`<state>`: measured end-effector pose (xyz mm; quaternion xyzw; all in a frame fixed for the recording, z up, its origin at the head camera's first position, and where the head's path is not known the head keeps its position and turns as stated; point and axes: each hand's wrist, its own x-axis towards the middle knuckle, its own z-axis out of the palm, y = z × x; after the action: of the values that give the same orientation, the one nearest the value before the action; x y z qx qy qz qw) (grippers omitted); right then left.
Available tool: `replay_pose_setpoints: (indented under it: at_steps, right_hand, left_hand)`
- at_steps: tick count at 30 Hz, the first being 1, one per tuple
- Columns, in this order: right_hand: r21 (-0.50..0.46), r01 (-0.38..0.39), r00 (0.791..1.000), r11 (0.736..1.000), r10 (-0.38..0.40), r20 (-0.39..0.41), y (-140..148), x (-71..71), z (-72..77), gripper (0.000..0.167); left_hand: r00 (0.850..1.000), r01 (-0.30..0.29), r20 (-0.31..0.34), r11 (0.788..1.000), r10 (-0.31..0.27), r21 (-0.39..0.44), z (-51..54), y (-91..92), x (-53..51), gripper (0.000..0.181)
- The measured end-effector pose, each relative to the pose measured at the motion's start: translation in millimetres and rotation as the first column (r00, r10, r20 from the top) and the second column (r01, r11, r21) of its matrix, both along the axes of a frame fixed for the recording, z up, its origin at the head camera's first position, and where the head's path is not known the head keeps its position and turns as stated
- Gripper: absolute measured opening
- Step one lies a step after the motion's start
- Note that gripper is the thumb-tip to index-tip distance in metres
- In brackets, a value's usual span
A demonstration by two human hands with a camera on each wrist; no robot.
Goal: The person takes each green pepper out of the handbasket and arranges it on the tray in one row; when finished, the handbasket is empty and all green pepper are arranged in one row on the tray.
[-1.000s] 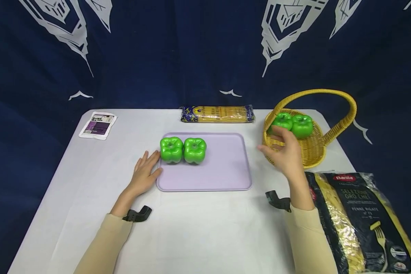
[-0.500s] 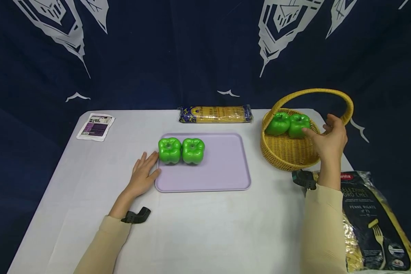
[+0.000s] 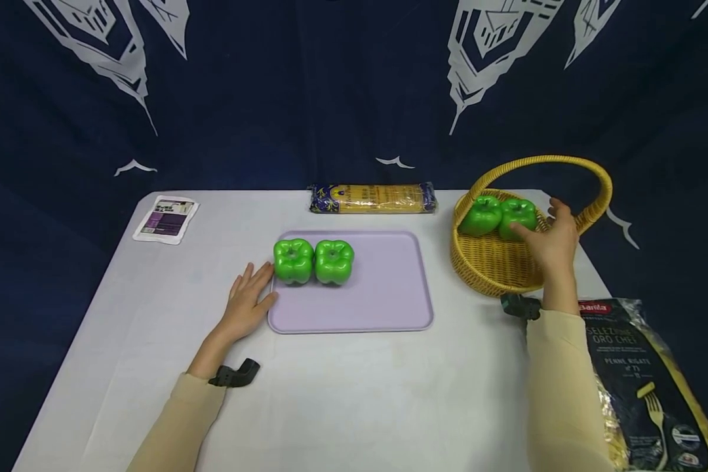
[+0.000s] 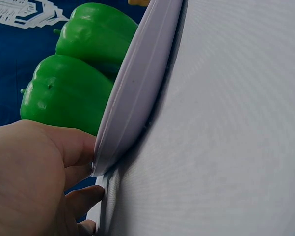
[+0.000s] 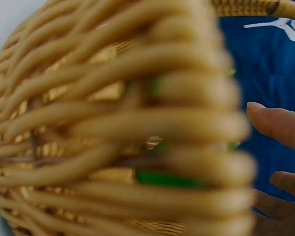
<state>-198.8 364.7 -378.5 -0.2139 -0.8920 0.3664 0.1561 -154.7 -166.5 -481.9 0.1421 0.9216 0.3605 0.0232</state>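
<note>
In the head view, my left hand (image 3: 244, 308) rests on the table with its fingers spread, fingertips touching the left edge of a lilac tray (image 3: 389, 288). Two glossy green bell peppers (image 3: 334, 262) sit side by side at the tray's upper left. My right hand (image 3: 554, 246) is over the right side of a yellow wicker basket (image 3: 490, 265), thumb reaching toward the nearer of two green bell peppers (image 3: 518, 217) inside. Its fingers are apart and loosely bent. Whether the thumb touches that pepper cannot be told. The basket wall (image 5: 122, 123) fills most of the right wrist view.
A pack of spaghetti (image 3: 373, 198) lies behind the tray. At the far left corner is a white and purple packet (image 3: 166, 219). A large bag of penne (image 3: 631, 367) lies at the right, partly under my right forearm. The basket's handle (image 3: 545, 159) arches above it.
My right hand has moved from the basket's left side over to its right side, then slightly left toward the pepper there. My left hand and the tray have stayed put.
</note>
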Motion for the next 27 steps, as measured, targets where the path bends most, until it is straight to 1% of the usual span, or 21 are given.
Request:
replay_pose_setpoints:
  at_steps: [6, 12, 21, 27]
  right_hand:
    - [0.033, -0.023, 1.000, 0.999, 0.024, -0.014, 2, -4.8, -11.7, 0.088]
    - [0.049, -0.026, 0.999, 0.998, 0.027, -0.025, 6, -8.0, -18.4, 0.088]
    - [0.040, -0.030, 0.999, 0.999, 0.030, -0.015, 7, -12.4, -17.0, 0.087]
    - [0.048, -0.033, 0.999, 0.998, 0.033, -0.003, 7, -15.7, -17.4, 0.087]
  left_hand:
    - [1.000, 0.002, 0.011, 1.000, -0.002, -0.004, 0.1, -0.5, 0.7, 0.059]
    - [1.000, -0.001, 0.006, 1.000, 0.001, -0.002, 0.0, -0.1, 0.9, 0.059]
    - [1.000, -0.005, -0.004, 1.000, 0.005, 0.002, -0.2, 1.2, -0.1, 0.059]
    - [1.000, -0.006, -0.003, 1.000, 0.006, 0.005, 1.0, 1.5, 1.4, 0.058]
